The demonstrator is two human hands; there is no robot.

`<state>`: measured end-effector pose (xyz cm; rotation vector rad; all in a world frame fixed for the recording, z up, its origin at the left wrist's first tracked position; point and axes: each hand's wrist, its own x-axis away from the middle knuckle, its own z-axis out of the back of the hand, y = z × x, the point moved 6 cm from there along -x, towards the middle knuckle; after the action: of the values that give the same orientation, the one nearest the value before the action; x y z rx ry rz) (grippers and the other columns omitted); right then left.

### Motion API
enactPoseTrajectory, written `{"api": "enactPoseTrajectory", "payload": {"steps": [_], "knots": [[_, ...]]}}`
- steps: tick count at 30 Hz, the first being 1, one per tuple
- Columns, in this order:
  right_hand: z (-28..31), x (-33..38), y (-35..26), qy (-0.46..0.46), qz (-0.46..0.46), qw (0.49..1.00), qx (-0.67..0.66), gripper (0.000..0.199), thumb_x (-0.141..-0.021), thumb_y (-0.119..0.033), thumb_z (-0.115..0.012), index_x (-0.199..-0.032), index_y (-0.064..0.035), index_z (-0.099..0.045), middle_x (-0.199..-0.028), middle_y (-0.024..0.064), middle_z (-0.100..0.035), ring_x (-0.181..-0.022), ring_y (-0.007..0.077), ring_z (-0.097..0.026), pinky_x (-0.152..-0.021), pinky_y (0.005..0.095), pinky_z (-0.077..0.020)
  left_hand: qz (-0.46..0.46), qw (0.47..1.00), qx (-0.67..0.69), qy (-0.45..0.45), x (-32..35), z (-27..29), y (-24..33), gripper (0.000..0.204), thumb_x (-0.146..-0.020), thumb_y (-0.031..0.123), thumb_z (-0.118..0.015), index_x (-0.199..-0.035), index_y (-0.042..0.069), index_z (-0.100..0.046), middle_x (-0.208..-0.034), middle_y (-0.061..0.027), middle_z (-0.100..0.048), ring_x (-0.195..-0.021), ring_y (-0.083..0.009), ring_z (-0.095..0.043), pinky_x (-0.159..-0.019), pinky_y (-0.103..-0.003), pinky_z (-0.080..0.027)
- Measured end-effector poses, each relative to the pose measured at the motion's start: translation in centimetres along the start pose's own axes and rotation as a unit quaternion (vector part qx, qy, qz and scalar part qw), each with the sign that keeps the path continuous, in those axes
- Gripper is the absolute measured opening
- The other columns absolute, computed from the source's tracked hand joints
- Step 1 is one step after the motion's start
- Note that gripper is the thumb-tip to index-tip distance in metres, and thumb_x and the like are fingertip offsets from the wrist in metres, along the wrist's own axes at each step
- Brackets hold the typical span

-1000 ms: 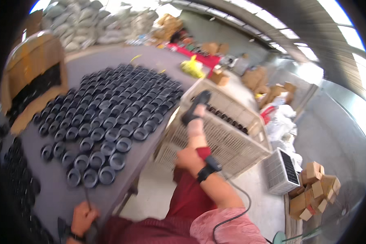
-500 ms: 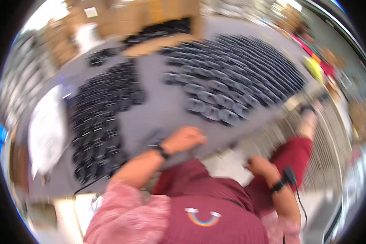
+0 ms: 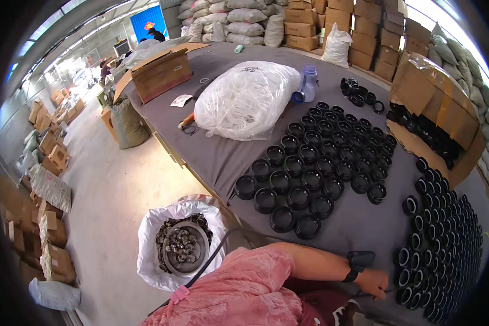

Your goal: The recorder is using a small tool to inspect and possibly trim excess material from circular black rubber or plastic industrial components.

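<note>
My left hand [image 3: 372, 283] is over the near right part of the grey-covered table [image 3: 223, 163], its fingers curled together. Whether it holds anything is hidden. A black band and small black box [image 3: 359, 259] sit on that wrist. Just right of the hand stand packed rows of black ring-shaped parts [image 3: 415, 261], tilted on edge. Beyond the forearm, another group of round black cup-like parts [image 3: 311, 179] stands in rows, openings up. My right hand is out of view.
Left of my arm, a white-lined sack [image 3: 146, 255] holds a metal bowl [image 3: 204, 247] among small dark pieces. On the table are a bulging clear plastic bag [image 3: 244, 103], a bluish bottle [image 3: 308, 84], an open carton [image 3: 163, 76] and a carton of black parts [image 3: 440, 98].
The view has swung to the left, bringing in the floor, sack and bowl. My right hand has gone out of view. My left hand now appears beside the ring-shaped parts.
</note>
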<state>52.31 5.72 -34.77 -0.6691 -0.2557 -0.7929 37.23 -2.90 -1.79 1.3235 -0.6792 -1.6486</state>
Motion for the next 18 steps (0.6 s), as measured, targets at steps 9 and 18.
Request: {"api": "enactPoseTrajectory", "payload": {"steps": [9, 18], "knots": [[-1.7, 1.3, -1.4, -0.036, -0.074, 0.992, -0.099, 0.037, -0.086, -0.031, -0.056, -0.111, -0.005, -0.066, -0.101, 0.0223, -0.068, -0.091, 0.0396, -0.065, -0.08, 0.0483, -0.0518, 0.003, 0.999, 0.003, -0.039, -1.0, 0.2, 1.1, 0.042, -0.091, 0.027, -0.063, -0.062, -0.001, -0.05, -0.066, -0.0178, -0.051, -0.065, -0.0376, -0.05, -0.062, -0.046, -0.04], [-3.5, 1.4, 1.3, -0.054, -0.136, 0.975, -0.169, 0.04, -0.086, -0.035, -0.056, -0.111, -0.0044, -0.067, -0.103, 0.0227, -0.068, -0.094, 0.0389, -0.065, -0.083, 0.0473, -0.0513, 0.027, 0.993, -0.022, -0.109, -2.0, 0.6, 2.4, 0.031, -0.095, 0.025, -0.062, -0.073, 0.003, -0.057, -0.079, -0.0118, -0.058, -0.079, -0.0318, -0.055, -0.076, -0.044, -0.041]]}}
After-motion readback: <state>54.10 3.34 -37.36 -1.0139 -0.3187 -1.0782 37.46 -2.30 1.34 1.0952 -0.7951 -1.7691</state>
